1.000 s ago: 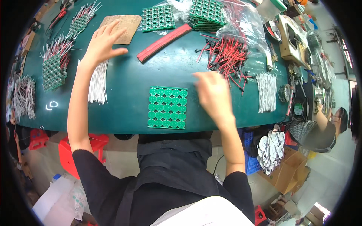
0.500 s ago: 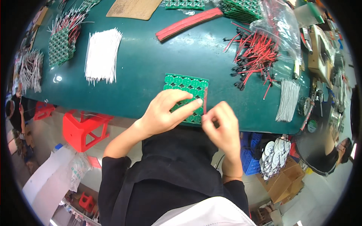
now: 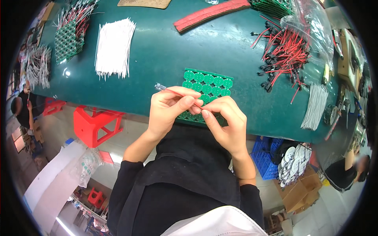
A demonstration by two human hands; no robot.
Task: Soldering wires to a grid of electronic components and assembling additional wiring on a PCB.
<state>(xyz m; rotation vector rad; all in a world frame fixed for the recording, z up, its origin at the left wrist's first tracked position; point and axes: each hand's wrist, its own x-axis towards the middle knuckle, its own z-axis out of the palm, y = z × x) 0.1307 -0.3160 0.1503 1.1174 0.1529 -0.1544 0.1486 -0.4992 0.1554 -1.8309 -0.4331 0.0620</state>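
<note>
Red stool (image 3: 87, 128), blue plastic crate (image 3: 268, 170), cardboard box (image 3: 300, 191)

- Dark green surface (image 3: 157, 51), glossy, its near edge curved by the lens
- Close to that edge, mid-view: panel of round green boards (image 3: 208, 89)
- To the left: sheaf of white wires (image 3: 115, 47), then wired green boards (image 3: 67, 41) and bunch of grey wires (image 3: 38, 66)
- Far side: tan board (image 3: 145, 3), red strip (image 3: 212, 15), green board stack (image 3: 273, 7)
- To the right: heap of red-and-black wires (image 3: 281, 53), clear bag (image 3: 322, 43), sheaf of pale wires (image 3: 315, 106)

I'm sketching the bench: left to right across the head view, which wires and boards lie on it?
Tangled grey wires, wired green boards, white wires, green board panel, red wire pile, straight grey wires.
</note>
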